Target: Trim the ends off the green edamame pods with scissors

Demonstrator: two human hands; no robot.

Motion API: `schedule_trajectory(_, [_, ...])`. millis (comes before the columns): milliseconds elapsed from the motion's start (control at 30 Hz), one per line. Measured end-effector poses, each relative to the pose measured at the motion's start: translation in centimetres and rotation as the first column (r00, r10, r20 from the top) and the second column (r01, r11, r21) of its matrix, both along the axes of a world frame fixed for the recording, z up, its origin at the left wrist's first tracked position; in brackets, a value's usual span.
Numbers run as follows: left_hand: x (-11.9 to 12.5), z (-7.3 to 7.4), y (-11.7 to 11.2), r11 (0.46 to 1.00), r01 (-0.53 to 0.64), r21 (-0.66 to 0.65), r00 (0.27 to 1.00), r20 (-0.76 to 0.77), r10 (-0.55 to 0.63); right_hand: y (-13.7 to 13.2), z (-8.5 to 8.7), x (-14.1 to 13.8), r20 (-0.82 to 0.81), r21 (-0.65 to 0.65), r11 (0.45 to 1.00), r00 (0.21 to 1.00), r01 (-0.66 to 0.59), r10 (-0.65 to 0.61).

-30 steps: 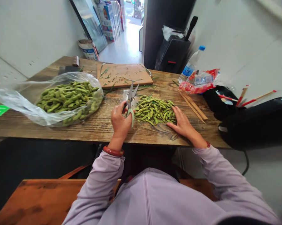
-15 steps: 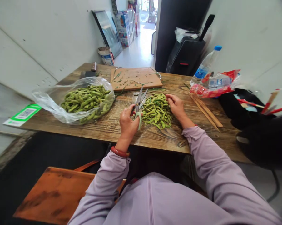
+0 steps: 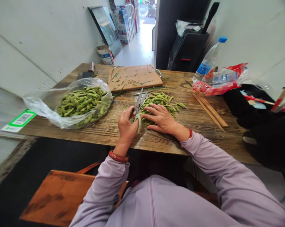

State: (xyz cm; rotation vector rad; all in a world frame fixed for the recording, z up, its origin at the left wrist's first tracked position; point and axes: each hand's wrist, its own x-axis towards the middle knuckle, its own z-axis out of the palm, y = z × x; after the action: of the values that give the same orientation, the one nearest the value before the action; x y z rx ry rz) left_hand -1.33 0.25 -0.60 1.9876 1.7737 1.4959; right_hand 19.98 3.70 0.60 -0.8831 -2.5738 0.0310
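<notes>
While our left hand [image 3: 127, 124] grips the scissors [image 3: 137, 107], our right hand [image 3: 163, 119] spreads, fingers loosely parted, over the pods [image 3: 160, 99] near frame centre: probably light, firm, best pinched mid-length.

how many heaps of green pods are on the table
2: one heap of green pods inside the clear plastic bag, one loose heap on the brown wooden table, partly covered by the bare right hand.

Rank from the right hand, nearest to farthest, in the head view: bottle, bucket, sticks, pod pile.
1. Pod pile: under the right hand.
2. Sticks: to its right.
3. Bottle: right, farther back.
4. Bucket: left, beyond the table.
</notes>
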Motion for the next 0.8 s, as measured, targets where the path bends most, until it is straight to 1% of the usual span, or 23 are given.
schedule_trajectory(100, [0.0, 0.1, -0.1, 1.0, -0.01, -0.006, 1.0, 0.0, 0.01, 1.8, -0.5, 0.7, 0.002, -0.038, 0.999, 1.0, -0.008, 0.008])
schedule_trajectory(200, [0.0, 0.2, -0.2, 1.0, -0.011, -0.013, 1.0, 0.004, 0.012, 4.1, -1.0, 2.8, -0.061, -0.046, 0.998, 0.998, 0.032, -0.035])
schedule_trajectory(300, [0.1, 0.2, -0.2, 1.0, -0.005, -0.012, 1.0, 0.005, 0.005, 5.6, -1.4, 4.9, -0.118, -0.036, 0.99, 0.984, 0.133, -0.137])
schedule_trajectory(400, [0.2, 0.2, -0.2, 1.0, 0.001, -0.013, 1.0, 0.013, -0.001, 5.9, -1.4, 5.7, -0.15, -0.024, 0.963, 0.952, 0.267, -0.268])
schedule_trajectory(500, [0.2, 0.2, -0.2, 1.0, -0.002, -0.009, 1.0, 0.015, 0.003, 5.4, -0.9, 5.4, -0.161, 0.002, 0.936, 0.924, 0.351, -0.346])
schedule_trajectory(633, [0.2, 0.2, -0.3, 1.0, -0.006, -0.007, 1.0, 0.011, 0.006, 5.2, 0.5, 3.8, -0.144, -0.001, 0.932, 0.922, 0.362, -0.359])
schedule_trajectory(700, [0.2, 0.1, -0.3, 1.0, -0.012, -0.013, 1.0, 0.011, 0.012, 5.5, 1.1, 2.6, -0.107, -0.009, 0.945, 0.94, 0.326, -0.325])
schedule_trajectory(800, [0.2, 0.1, -0.4, 1.0, -0.024, -0.013, 1.0, 0.017, 0.024, 6.2, 1.2, 0.9, -0.024, -0.03, 0.981, 0.981, 0.19, -0.19])
